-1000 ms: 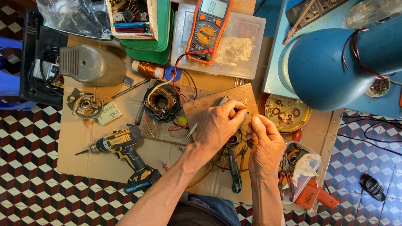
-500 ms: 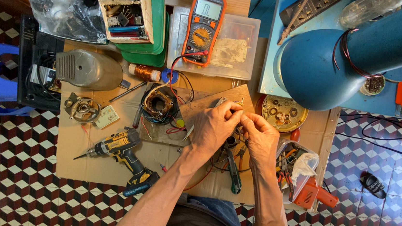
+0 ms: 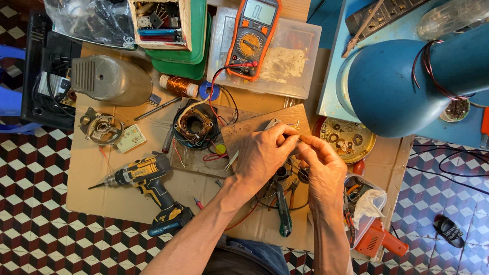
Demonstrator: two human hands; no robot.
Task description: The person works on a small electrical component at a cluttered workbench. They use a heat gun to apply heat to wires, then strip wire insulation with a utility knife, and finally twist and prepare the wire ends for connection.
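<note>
pinched fingertip to fingertip, left hand (image 3: 263,156) and right hand (image 3: 323,172) share a grip on something too small to identify, over the wooden board (image 3: 245,133). fine joining work, it seems; steadiness matters next, beside the motor stator (image 3: 194,124).

Behind the left hand (image 3: 263,157) and right hand (image 3: 324,174), an orange handheld multimeter (image 3: 253,35) on a clear plastic box (image 3: 297,71). Left of them, a yellow-and-black cordless drill (image 3: 146,182) on a flat brown cardboard sheet (image 3: 92,195). Between drill and hands, a copper-wound motor stator (image 3: 195,124).
</note>
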